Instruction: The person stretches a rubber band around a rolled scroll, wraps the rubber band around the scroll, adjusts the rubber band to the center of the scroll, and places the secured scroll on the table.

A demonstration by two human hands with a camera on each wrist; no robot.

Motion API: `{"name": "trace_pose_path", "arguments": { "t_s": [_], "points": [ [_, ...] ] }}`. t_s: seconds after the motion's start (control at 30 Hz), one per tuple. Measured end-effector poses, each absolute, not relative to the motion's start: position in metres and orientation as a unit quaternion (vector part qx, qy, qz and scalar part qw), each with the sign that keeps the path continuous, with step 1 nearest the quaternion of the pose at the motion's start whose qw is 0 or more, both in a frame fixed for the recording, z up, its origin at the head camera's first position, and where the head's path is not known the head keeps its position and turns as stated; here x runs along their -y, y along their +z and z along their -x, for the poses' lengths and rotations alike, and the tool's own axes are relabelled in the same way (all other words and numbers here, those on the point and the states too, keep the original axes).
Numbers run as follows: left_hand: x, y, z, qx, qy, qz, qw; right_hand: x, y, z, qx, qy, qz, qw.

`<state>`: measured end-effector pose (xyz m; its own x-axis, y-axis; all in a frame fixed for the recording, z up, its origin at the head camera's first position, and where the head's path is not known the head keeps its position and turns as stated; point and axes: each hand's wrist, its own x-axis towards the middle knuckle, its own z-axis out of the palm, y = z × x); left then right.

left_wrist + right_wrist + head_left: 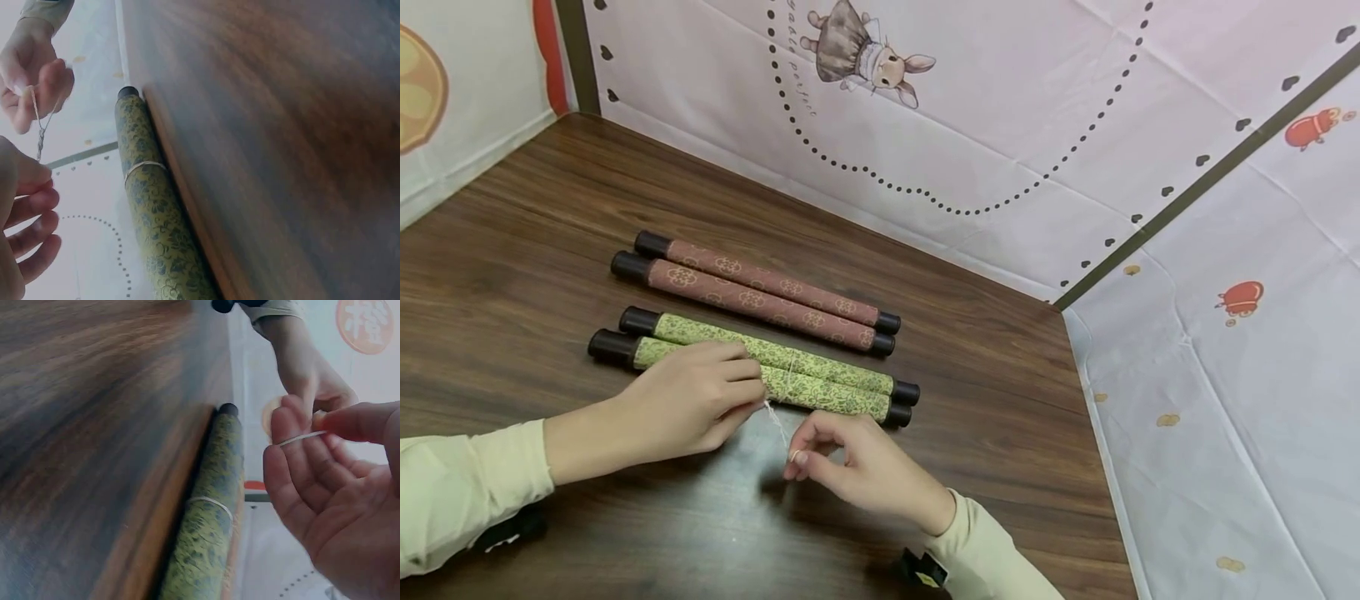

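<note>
Two green patterned scroll rolls [831, 397] with black end knobs lie side by side on the table. A thin white band [145, 165] circles the green roll seen in the left wrist view. In front of the rolls, both hands hold a white cord [777, 425], which runs between them, partly twisted. My left hand [696, 396] pinches one end beside the nearer roll, covering part of it. My right hand [868, 462] holds the other end, where a loop [301, 438] stretches between thumb and a finger. Whether the cord joins the band cannot be made out.
Behind the green rolls lie two reddish-brown patterned scroll rolls [760, 302], also with black knobs, roughly parallel. They rest on a dark wooden table [1000, 400]. Printed white cloth walls [970, 150] stand along its back, left and right sides.
</note>
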<state>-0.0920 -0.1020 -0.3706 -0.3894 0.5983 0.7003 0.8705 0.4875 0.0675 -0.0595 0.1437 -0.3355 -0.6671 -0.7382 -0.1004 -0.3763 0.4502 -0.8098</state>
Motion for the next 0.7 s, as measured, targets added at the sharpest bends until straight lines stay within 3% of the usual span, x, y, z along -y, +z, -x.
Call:
{"name": "trace_pose_path", "arguments": {
  "t_s": [0.23, 0.4, 0.7],
  "points": [
    [0.103, -0.368, 0.094, 0.783, -0.239, 0.470, 0.329, -0.145, -0.331, 0.060, -0.868, -0.243, 0.340, 0.267],
    [0.095, -0.372, 0.091, 0.754, -0.216, 0.528, 0.326, -0.135, -0.327, 0.057, -0.886, -0.218, 0.341, 0.227],
    [0.083, -0.372, 0.082, 0.701, -0.197, 0.573, 0.375, -0.126, -0.329, 0.056, -0.911, -0.179, 0.339, 0.150]
  ]
}}
